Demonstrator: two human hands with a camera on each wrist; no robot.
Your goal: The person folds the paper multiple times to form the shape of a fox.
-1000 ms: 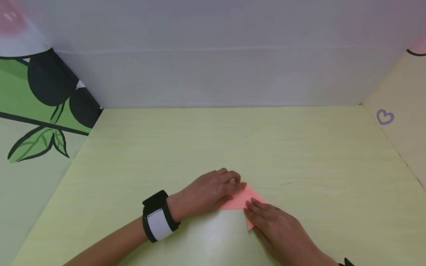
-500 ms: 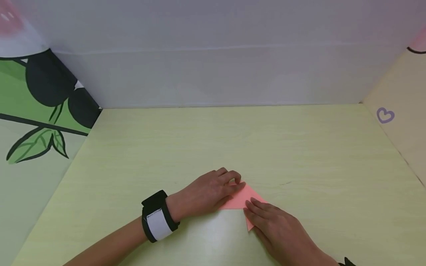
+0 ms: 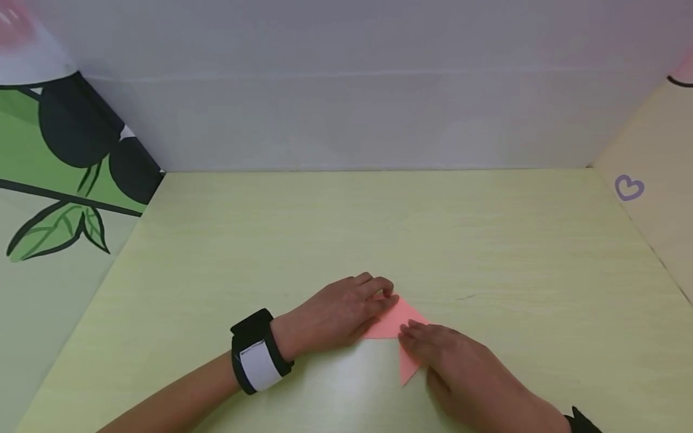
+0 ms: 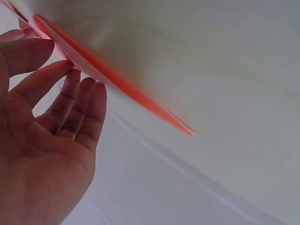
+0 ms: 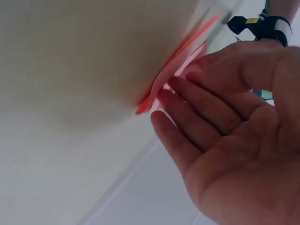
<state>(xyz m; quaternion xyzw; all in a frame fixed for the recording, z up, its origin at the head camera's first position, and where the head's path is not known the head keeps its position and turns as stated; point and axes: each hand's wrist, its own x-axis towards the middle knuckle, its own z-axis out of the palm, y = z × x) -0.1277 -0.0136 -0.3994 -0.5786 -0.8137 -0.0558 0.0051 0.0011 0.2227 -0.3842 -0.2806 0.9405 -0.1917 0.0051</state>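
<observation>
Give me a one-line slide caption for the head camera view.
Both hands, left hand and right hand, press a folded pink paper flat on a pale yellow-green table.

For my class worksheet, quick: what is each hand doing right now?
Left hand: open, fingertips pressing the pink paper.
Right hand: open, straight fingers resting on it.

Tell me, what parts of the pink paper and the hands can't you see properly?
- Head view: the pink paper is partly covered by the left hand and right hand.
- Head view: the right wrist is cut off by the bottom edge.
- Both wrist views: the paper's edge is blurred and very close, so its folds cannot be made out.
</observation>
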